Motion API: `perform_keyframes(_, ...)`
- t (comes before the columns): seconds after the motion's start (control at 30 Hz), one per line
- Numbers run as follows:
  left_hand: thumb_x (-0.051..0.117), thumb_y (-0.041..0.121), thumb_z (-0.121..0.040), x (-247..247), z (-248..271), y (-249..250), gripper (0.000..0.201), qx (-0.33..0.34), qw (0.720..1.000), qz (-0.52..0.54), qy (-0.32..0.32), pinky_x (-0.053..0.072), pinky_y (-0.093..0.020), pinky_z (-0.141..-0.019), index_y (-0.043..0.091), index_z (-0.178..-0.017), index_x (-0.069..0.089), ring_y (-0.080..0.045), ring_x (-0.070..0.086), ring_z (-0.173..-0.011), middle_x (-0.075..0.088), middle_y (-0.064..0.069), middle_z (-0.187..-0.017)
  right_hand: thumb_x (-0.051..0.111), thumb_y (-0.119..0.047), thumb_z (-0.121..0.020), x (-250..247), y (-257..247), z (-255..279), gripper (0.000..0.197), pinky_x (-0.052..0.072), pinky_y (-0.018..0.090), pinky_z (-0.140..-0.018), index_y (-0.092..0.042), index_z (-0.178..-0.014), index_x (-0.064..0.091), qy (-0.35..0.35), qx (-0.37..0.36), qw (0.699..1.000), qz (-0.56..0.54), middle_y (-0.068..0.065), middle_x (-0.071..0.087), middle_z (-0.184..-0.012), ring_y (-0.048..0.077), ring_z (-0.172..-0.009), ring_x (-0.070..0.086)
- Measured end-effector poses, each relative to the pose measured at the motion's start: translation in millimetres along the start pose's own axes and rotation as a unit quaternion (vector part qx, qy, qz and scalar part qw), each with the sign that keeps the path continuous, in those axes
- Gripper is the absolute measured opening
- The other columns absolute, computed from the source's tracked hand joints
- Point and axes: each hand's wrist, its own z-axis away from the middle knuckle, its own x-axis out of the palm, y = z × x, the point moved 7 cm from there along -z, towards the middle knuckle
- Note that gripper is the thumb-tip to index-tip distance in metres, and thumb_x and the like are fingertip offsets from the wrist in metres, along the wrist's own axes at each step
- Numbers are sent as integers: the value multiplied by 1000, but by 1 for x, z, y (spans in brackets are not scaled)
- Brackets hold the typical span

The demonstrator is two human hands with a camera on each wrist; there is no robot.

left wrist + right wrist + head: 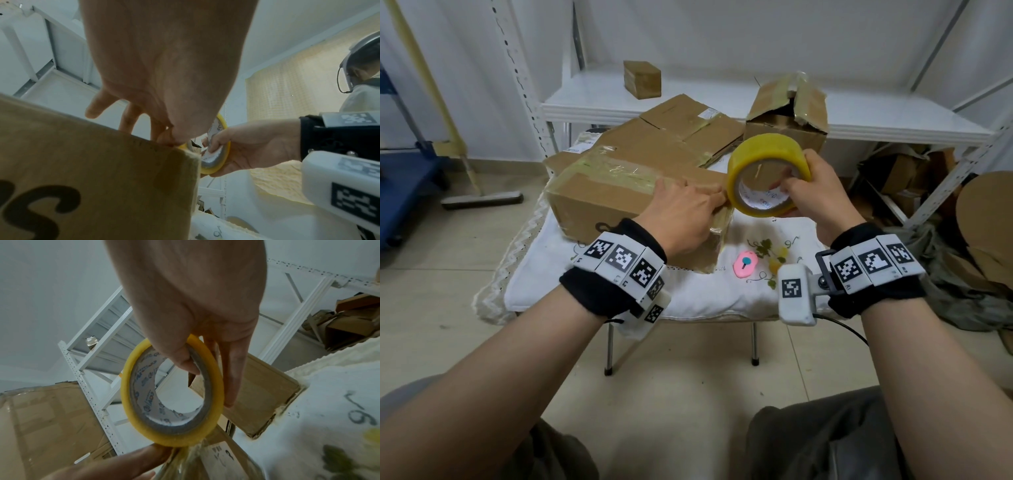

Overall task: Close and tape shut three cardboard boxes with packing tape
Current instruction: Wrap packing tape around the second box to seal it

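Observation:
A brown cardboard box (pixel 599 202) lies on the small cloth-covered table (pixel 688 294), flaps closed, with shiny tape along its top seam. My left hand (pixel 698 202) rests on the box's right end, fingers straight and pressing down by the edge (pixel 164 65). Just right of that edge my right hand (pixel 796 186) grips a yellow roll of packing tape (pixel 767 154), thumb inside the core and fingers over the outside (pixel 131 402). A short clear strip of tape (pixel 185 459) runs from the roll down to the box corner.
Behind the front box lie two more closed boxes (pixel 681 130). A box with open flaps (pixel 787 116) stands at the back right. A pink cutter (pixel 745 263) lies on the cloth. A white shelf (pixel 722 102) holds a small box (pixel 642 78). Cardboard scraps (pixel 900 171) pile up at right.

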Motion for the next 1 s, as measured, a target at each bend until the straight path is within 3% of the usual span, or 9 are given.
perform_keyframes(0.17,8,46,-91,-3,-1,-2,63,-31,999,32,4,45,-52,-90,32,-131,55,-29,62,-113,56,8,-142,52,-1,-87,-3,0,1,22,64,42,-62,-22,-86,51,-2,10,1000,17,22,62,-114,33,-101,66)
perform_keyframes(0.3,13,59,-94,-1,-1,-5,62,-40,998,46,2,44,-53,-94,35,-134,53,-27,63,-107,63,4,-133,52,0,-86,-2,0,2,20,64,48,-67,-21,-86,51,-7,22,1000,22,22,63,-114,36,-102,65)
perform_keyframes(0.47,24,76,-90,1,2,-5,70,-42,998,38,-21,39,-61,-101,34,-141,47,-28,59,-118,56,7,-141,53,3,-82,-13,3,0,29,60,57,-83,-23,-95,56,6,41,999,32,21,65,-112,39,-105,63)
perform_keyframes(0.63,33,75,-91,1,0,-5,69,-51,997,38,-32,38,-62,-104,34,-145,43,-28,57,-120,54,6,-143,55,0,-74,-23,19,3,37,60,57,-82,-23,-104,60,6,73,995,61,19,67,-109,39,-103,64)
perform_keyframes(0.77,41,62,-93,-3,0,2,61,-48,997,54,-34,32,-65,-107,40,-149,29,-38,52,-123,48,3,-148,68,6,-80,-22,29,3,31,63,52,-77,-17,-100,61,-14,81,992,93,15,70,-107,35,-98,69)
perform_keyframes(0.87,40,56,-97,-6,-2,8,62,-32,997,49,-50,26,-70,-109,48,-152,15,-44,45,-129,40,0,-153,74,7,-77,-24,38,3,36,63,52,-76,-12,-105,61,-31,97,987,125,17,69,-110,36,-97,70)
perform_keyframes(1.0,34,51,-101,-2,-5,14,59,-29,996,30,-75,20,-71,-111,52,-153,7,-47,39,-134,36,-5,-151,75,8,-77,-23,44,4,32,63,51,-78,-8,-103,63,-44,104,982,154,19,69,-108,36,-96,71)
